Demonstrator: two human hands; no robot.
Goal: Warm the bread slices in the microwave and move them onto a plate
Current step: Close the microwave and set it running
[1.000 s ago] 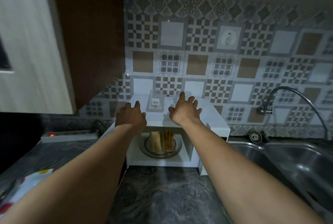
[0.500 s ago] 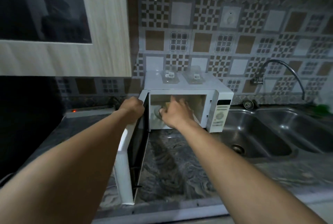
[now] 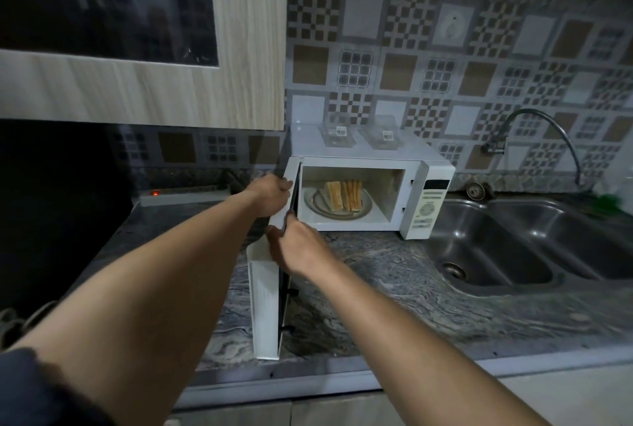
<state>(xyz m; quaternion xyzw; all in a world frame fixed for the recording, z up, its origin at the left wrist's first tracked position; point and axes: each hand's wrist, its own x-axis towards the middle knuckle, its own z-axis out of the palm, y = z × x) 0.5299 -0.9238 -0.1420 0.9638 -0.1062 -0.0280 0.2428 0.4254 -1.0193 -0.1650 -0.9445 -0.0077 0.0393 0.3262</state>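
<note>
Grey stone counter (image 3: pixel 394 288) carries a white microwave (image 3: pixel 359 151) at 12 o'clock, its door (image 3: pixel 265 305) swung out toward 7. The left hand (image 3: pixel 270 194) curls its fingers over the door's top edge. The right hand (image 3: pixel 294 244), just below, pinches that edge. Bread slices (image 3: pixel 344 194) stand upright on a round dish (image 3: pixel 317 201) inside.

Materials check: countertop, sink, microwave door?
Countertop: looks like polished stone, granite-like, with grey swirling veins and a soft sheen; a laminate imitation is not ruled out.
Sink: stainless steel, brushed look, dull metallic grey with streaky reflections.
Microwave door: smooth white outer face, either painted metal or plastic, cannot tell which; its inner side looks dark.
</note>
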